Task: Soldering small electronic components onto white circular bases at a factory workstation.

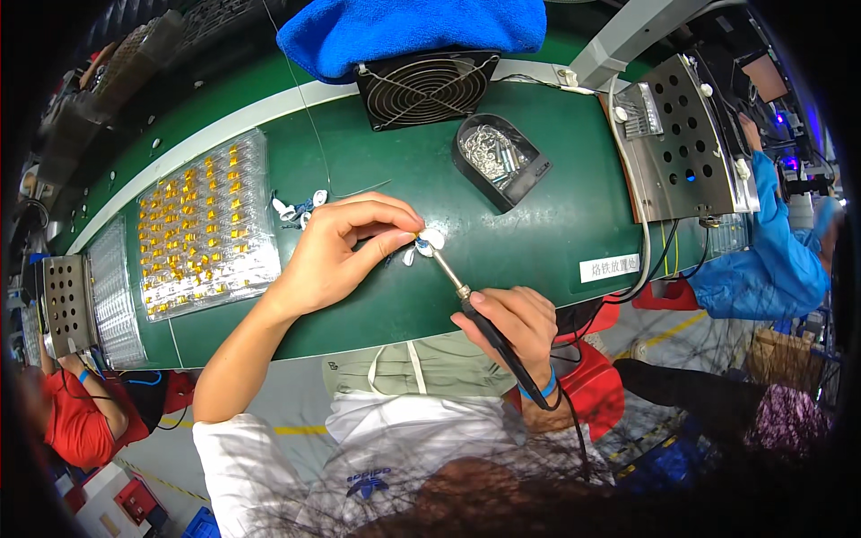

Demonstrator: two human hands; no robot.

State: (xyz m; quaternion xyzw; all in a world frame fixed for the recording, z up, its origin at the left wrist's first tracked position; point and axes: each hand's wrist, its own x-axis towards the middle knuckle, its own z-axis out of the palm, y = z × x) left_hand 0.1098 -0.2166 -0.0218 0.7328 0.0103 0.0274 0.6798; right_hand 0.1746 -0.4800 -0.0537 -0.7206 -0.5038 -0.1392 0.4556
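Green bench [538, 247] beneath small white part [435, 238] between both hands [336, 247] [518, 327]

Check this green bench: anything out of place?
Nothing looks plainly damaged. Slightly odd: small white-and-blue pieces lie loosely heaped on the bench, outside any tray, and a bright-blue fabric towel is bunched at the top of the black wire-grilled fan, perhaps hindering airflow.

Bright centre, bent edges, black corners, periphery apparently blurred
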